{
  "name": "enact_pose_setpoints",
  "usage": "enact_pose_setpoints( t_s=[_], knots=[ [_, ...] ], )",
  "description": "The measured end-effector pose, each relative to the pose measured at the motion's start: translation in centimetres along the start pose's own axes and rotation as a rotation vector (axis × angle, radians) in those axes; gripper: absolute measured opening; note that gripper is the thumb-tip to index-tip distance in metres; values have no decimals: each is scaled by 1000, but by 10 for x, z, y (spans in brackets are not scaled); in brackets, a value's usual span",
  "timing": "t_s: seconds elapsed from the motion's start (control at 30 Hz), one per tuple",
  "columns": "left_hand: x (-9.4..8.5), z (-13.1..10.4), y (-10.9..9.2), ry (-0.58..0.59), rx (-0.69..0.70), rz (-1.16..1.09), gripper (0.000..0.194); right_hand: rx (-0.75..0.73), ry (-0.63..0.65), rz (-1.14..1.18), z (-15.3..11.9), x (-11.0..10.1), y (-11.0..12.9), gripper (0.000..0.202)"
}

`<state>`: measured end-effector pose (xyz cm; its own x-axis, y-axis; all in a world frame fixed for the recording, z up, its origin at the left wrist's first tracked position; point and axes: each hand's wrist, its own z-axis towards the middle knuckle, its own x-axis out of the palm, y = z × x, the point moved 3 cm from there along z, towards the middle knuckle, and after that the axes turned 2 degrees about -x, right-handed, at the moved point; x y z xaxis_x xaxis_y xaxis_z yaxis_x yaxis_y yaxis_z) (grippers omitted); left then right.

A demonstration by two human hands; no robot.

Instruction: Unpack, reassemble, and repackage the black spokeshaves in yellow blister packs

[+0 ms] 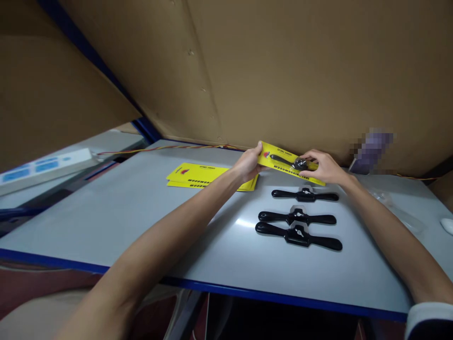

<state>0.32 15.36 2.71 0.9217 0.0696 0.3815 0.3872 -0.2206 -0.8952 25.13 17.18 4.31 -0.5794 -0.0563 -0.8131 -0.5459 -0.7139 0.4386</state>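
Observation:
A yellow card (278, 164) printed "SPOKE SHAVE" is held up and tilted above the table's far part. My left hand (248, 163) pinches its left end. Against the card's face lies a black spokeshave (281, 159), and my right hand (323, 166) grips it around its middle, covering its right handle. Below the hands, three black spokeshaves with clear pieces at their middles lie on the table: one (305, 194) at the back, one (297, 216) in the middle and one (299, 235) in front. More yellow cards (191, 174) lie stacked beside my left forearm.
The grey table (106, 198) has a blue front edge. A white power strip (46, 165) lies on another surface at the left. Thin twisted wires run along the back by a brown panel (265, 71). Clear plastic (399, 210) and a white object (447, 225) are at the right.

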Motion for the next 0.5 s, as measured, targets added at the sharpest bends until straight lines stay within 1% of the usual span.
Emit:
enact_pose_setpoints(
  t_s=[0.07,0.13,0.2,0.23,0.33,0.4,0.43,0.5],
  knots=[
    [-1,1,-5,-39,-5,2,37,4,-1,6,-2,1,1,46],
    [-7,3,-14,-69,11,10,34,24,-6,4,-2,1,2,47],
    [-19,4,-27,-101,46,30,31,44,-6,5,-3,1,4,48],
    [-29,2,-34,-123,59,50,30,49,2,8,-2,0,5,47],
    [-70,-9,-53,-215,111,118,29,62,36,11,-3,-1,6,45],
    [-104,-19,-62,-290,127,173,28,86,64,15,-3,-2,5,45],
    [-121,-23,-66,-307,128,200,28,97,80,18,-3,-1,5,46],
    [-155,-30,-72,-389,103,272,28,106,96,24,-2,1,5,46]
  ],
)
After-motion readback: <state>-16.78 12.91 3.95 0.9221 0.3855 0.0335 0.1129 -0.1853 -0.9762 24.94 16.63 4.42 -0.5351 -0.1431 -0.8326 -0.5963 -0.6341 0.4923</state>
